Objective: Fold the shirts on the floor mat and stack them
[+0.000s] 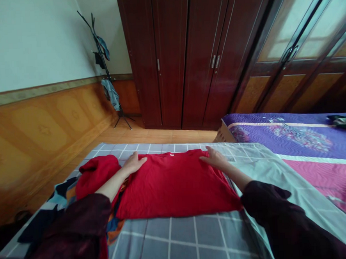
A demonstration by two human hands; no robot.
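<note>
Red T-shirt (176,186) is lying flat on the grey checked bed sheet (179,238); you are keeping your left hand (133,163) and right hand (216,159) wide open, smoothing its top edge gently.

Far centre: dark red wooden wardrobe (183,54) with metal handles. Far right: glazed cabinet doors (298,32). Far left: black coat stand (106,67) hung with blue garments, on orange floor tiles (161,135), beside wood wall panelling (38,134). Right: purple-and-pink quilt (296,137) bearing dark cloth (344,121); cardboard box (225,133) at its far corner. Near: grey checked bedsheet (180,242).
</note>
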